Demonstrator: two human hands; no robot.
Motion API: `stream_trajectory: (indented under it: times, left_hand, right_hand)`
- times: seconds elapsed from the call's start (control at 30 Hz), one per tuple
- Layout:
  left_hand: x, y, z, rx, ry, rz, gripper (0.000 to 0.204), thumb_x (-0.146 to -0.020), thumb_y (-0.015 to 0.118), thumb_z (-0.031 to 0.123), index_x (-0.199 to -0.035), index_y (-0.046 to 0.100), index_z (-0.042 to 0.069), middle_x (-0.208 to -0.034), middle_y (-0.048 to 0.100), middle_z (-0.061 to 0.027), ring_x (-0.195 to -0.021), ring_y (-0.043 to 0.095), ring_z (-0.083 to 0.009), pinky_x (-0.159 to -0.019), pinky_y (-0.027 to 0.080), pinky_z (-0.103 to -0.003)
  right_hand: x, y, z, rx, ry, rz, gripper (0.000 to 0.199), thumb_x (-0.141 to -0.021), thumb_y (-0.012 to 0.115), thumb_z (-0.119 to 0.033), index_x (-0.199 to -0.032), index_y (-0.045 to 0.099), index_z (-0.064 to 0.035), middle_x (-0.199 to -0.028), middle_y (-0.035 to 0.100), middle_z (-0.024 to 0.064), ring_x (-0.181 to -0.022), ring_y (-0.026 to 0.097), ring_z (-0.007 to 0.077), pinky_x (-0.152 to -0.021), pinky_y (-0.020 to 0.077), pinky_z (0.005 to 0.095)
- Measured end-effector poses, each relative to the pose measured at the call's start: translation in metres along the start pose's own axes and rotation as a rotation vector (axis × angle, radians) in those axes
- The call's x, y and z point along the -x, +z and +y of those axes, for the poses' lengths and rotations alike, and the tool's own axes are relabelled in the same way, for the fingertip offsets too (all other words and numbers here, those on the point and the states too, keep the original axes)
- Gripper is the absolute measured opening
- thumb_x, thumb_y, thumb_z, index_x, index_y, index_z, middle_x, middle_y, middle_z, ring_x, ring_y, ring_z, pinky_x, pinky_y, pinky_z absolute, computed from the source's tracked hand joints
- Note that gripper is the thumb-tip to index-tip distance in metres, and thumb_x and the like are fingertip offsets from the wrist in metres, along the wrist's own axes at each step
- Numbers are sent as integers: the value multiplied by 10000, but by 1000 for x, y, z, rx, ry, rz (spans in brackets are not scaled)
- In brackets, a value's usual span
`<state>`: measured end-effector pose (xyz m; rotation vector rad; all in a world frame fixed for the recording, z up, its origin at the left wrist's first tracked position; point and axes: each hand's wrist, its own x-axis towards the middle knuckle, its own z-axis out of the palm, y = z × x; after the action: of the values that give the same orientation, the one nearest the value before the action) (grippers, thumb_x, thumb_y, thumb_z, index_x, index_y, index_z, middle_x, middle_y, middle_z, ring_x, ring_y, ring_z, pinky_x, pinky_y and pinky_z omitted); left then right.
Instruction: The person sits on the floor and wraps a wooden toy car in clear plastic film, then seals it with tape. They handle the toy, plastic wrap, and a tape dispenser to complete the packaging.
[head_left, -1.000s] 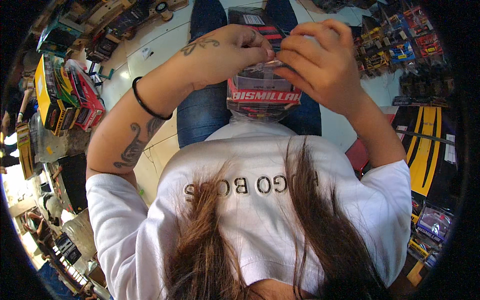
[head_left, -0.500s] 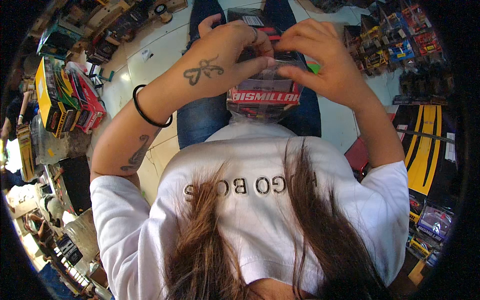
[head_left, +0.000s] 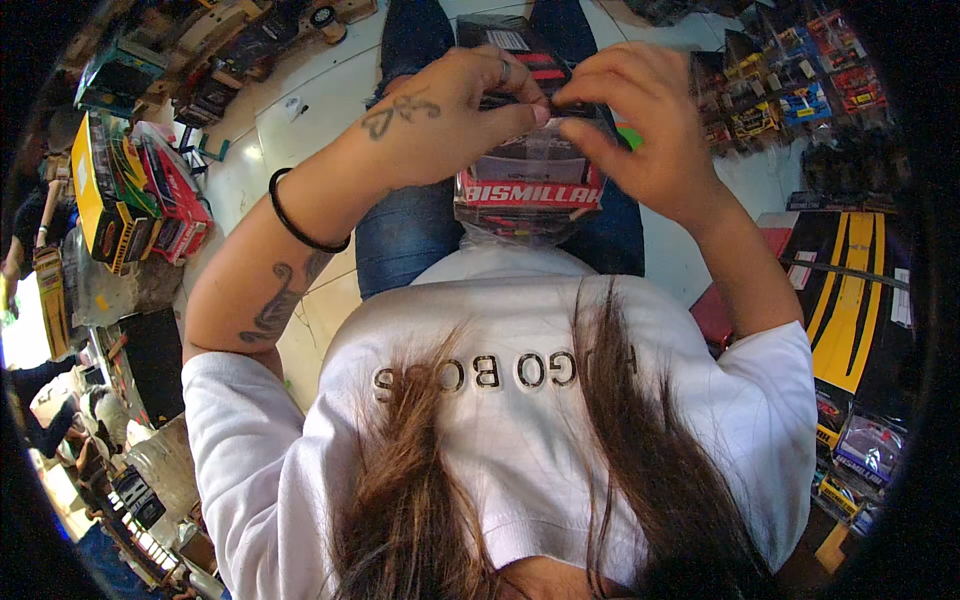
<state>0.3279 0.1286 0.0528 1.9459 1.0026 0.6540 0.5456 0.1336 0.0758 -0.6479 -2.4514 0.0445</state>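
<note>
A dark box point(head_left: 530, 168) with a red and white label band rests on my lap, loosely covered by clear plastic wrap point(head_left: 535, 222). From the left, my left hand point(head_left: 480, 95) reaches over its middle, thumb and forefinger pinched together on the plastic. Opposite it, my right hand point(head_left: 635, 120) hangs over the box's right side with bent fingers, the thumb apart from the fingertips. Both sets of fingertips nearly meet above the box and hide part of its top. Just beside the right thumb shows a small bright green thing point(head_left: 629, 137).
Yellow, green and red boxes point(head_left: 110, 200) are stacked at the left. Packaged goods point(head_left: 790, 85) stand in rows at the far right. Nearer on the right lies a large black and yellow striped box point(head_left: 850, 290). White floor tiles point(head_left: 300, 130) show beyond my legs.
My left hand and wrist have turned slightly, with its raised fingers now lowered. The right thumb has shifted a little closer to its fingertips. The box stays on my lap.
</note>
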Motion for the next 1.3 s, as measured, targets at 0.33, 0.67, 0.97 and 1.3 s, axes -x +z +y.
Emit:
stream_trajectory:
  times: [0.33, 0.67, 0.97, 1.3]
  left_hand:
    - [12, 1, 22, -531, 171, 134, 127, -847, 662, 219, -910, 626, 115, -931, 616, -3, -996, 560, -170, -1031, 206, -476]
    - [5, 3, 8, -552, 324, 116, 103, -842, 646, 202, -894, 628, 115, -885, 591, -23, -986, 550, -194, -1019, 197, -480]
    - [18, -34, 16, -628, 227, -74, 127, -827, 670, 238, -866, 646, 120, -905, 602, -18, -980, 554, -188, -1042, 211, -472]
    - [8, 3, -4, -376, 259, 167, 149, -862, 630, 169, -953, 622, 51, -965, 605, -58, -1000, 551, -206, -906, 388, -339]
  right_hand:
    - [11, 8, 10, -20, -1, -132, 145, -792, 654, -247, -809, 632, -105, -879, 584, 15, -957, 528, 228, -888, 339, 404]
    - [7, -19, 8, -5, 46, -76, 173, -782, 678, -232, -809, 622, -71, -905, 604, 39, -974, 529, 229, -891, 335, 376]
    - [11, 12, 4, -172, 107, -129, 181, -793, 662, -256, -784, 626, -79, -855, 599, 34, -915, 527, 240, -834, 353, 388]
    - [10, 17, 3, -150, 124, -46, 178, -780, 679, -262, -784, 637, -89, -865, 595, 23, -909, 542, 219, -833, 359, 387]
